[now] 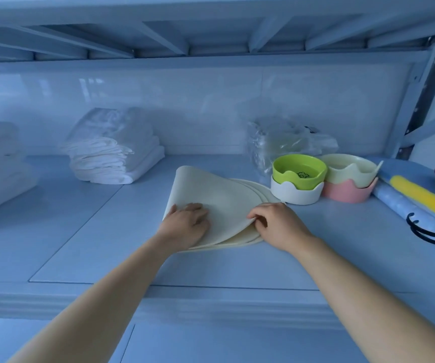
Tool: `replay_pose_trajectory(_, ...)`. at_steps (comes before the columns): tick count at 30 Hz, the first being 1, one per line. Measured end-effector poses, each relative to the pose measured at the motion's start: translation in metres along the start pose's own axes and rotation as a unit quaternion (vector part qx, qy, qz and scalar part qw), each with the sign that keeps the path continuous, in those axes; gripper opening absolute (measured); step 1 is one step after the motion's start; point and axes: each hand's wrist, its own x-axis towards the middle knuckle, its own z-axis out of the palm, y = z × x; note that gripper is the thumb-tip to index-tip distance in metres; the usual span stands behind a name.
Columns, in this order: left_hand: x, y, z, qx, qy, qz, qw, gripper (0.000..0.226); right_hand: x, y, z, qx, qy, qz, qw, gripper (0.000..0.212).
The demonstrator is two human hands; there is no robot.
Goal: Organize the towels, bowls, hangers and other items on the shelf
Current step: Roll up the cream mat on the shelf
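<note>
On the pale blue shelf (80, 231), folded white cloth towels (111, 158) sit at ten o'clock. Our stack of round cream floppy mats (226, 203) lies in the middle. Coloured wavy plastic bowls (300, 174) sit at two o'clock. Our left hand (187, 226) presses flat on the mats; our right hand (274, 221) pinches the top one's edge.

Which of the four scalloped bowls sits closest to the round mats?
The white bowl, bottom of the left pair under the green bowl, right beside the round mats; the cream bowl and pink bowl stand farther right.
</note>
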Motion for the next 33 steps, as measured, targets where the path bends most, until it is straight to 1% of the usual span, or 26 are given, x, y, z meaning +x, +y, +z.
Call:
replay_pose_trajectory(2, 0.001, 0.003, 0.003, 0.053, -0.010, 0.008, 0.999, 0.044, -0.001, 0.000, 0.000, 0.019, 0.000, -0.006, 1.000, 0.030)
replay_pose_trajectory(4, 0.000, 0.004, 0.005, 0.061, 0.018, 0.011, 0.998, 0.043, -0.003, 0.001, -0.001, 0.043, -0.002, -0.018, 0.999, 0.030)
replay_pose_trajectory(7, -0.012, 0.008, 0.005, 0.010, 0.107, 0.039, 0.993, 0.033, -0.006, 0.002, -0.002, 0.062, -0.003, -0.041, 0.997, 0.023)
replay_pose_trajectory(9, -0.022, 0.014, 0.002, -0.024, 0.179, 0.070, 0.981, 0.028, -0.006, 0.001, -0.003, 0.061, -0.006, -0.050, 0.997, 0.020)
replay_pose_trajectory(11, -0.029, 0.017, -0.003, -0.039, 0.243, 0.084, 0.966, 0.029, -0.005, 0.000, -0.003, 0.061, -0.002, -0.050, 0.997, 0.022)
replay_pose_trajectory(13, -0.033, 0.016, -0.009, -0.079, 0.265, 0.068, 0.959, 0.033, -0.006, -0.001, -0.003, 0.060, 0.003, -0.041, 0.997, 0.025)
replay_pose_trajectory(16, -0.036, 0.015, -0.013, -0.135, 0.266, 0.071, 0.952, 0.038, -0.006, -0.002, -0.004, 0.058, 0.002, -0.032, 0.998, 0.026)
replay_pose_trajectory(18, -0.040, 0.015, -0.015, -0.129, 0.271, 0.083, 0.950, 0.042, -0.006, -0.003, -0.004, 0.053, 0.006, -0.022, 0.998, 0.027)
replay_pose_trajectory(20, -0.044, 0.013, -0.014, -0.120, 0.267, 0.074, 0.953, 0.046, -0.005, 0.000, -0.005, 0.047, 0.027, -0.001, 0.999, 0.028)
replay_pose_trajectory(22, -0.046, 0.010, -0.011, -0.118, 0.244, 0.052, 0.961, 0.051, -0.004, 0.004, -0.005, 0.038, 0.050, 0.026, 0.998, 0.029)
replay_pose_trajectory(25, -0.050, 0.009, -0.006, -0.113, 0.177, 0.045, 0.977, 0.057, -0.002, 0.010, -0.005, 0.024, 0.067, 0.045, 0.996, 0.027)
replay_pose_trajectory(27, -0.051, 0.011, -0.004, -0.089, 0.150, 0.054, 0.983, 0.055, -0.001, 0.011, -0.008, 0.030, 0.089, 0.049, 0.994, 0.021)
replay_pose_trajectory(30, -0.050, 0.013, -0.002, -0.057, 0.162, 0.061, 0.983, 0.046, -0.003, 0.011, -0.012, 0.049, 0.130, 0.058, 0.989, 0.016)
replay_pose_trajectory(31, -0.049, 0.014, -0.002, -0.047, 0.168, 0.062, 0.983, 0.042, -0.005, 0.011, -0.012, 0.053, 0.124, 0.061, 0.989, 0.016)
replay_pose_trajectory(33, -0.048, 0.014, -0.003, -0.033, 0.161, 0.062, 0.984, 0.036, -0.007, 0.014, -0.011, 0.062, 0.070, 0.058, 0.994, 0.019)
